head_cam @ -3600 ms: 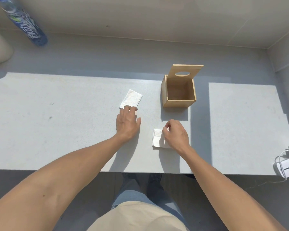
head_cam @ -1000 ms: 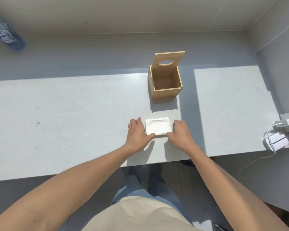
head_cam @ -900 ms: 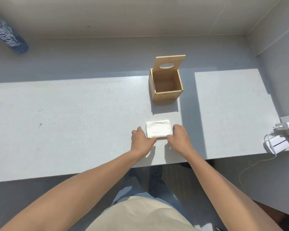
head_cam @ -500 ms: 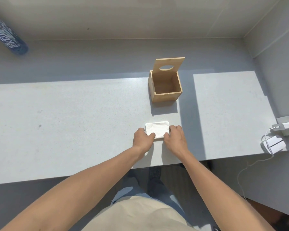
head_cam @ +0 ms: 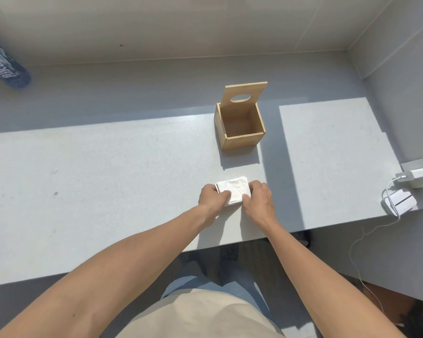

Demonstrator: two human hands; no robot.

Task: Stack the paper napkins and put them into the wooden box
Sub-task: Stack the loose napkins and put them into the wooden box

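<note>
I see the stack of napkins [head_cam: 233, 191] lying on the grey counter [head_cam: 108, 172], near its front edge and well apart from the wooden box [head_cam: 239, 128] behind it. My left hand [head_cam: 211, 196] pinches the stack's left side, my right hand [head_cam: 259, 197] its right — fingers [head_cam: 246, 196] of both closed on the paper. The box stands open, its lid [head_cam: 244, 96] tipped up at the back.

Bottle [head_cam: 6, 67] cut off (left edge) — label unreadable.
</note>
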